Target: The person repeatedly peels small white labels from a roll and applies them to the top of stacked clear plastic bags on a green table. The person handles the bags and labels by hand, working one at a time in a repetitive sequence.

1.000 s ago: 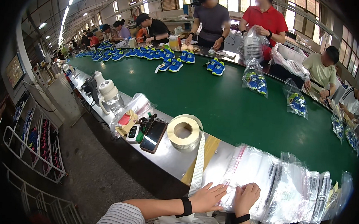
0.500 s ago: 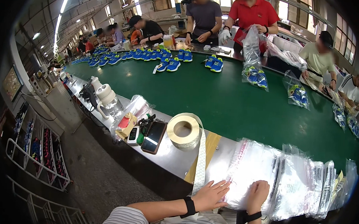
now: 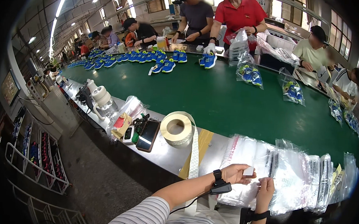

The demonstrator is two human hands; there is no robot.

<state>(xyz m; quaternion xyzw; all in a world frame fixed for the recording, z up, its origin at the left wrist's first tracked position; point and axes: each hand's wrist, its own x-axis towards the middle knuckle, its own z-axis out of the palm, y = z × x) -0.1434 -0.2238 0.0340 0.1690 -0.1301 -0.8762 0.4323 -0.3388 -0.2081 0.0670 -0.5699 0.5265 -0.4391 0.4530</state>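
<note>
Holding small white square — left hand, over clear plastic bags; right hand just beside, half-curled — cannot tell whether it grips anything.

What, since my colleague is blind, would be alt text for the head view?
A person's left hand holds a small white slip above clear plastic bags on a metal worktop, the right hand close beside it. A label roll and a smartphone lie to the left; beyond runs a green conveyor belt with blue sneakers, co-workers along its far side.

Bright glare on plastic bags, dark fisheye rim
</note>
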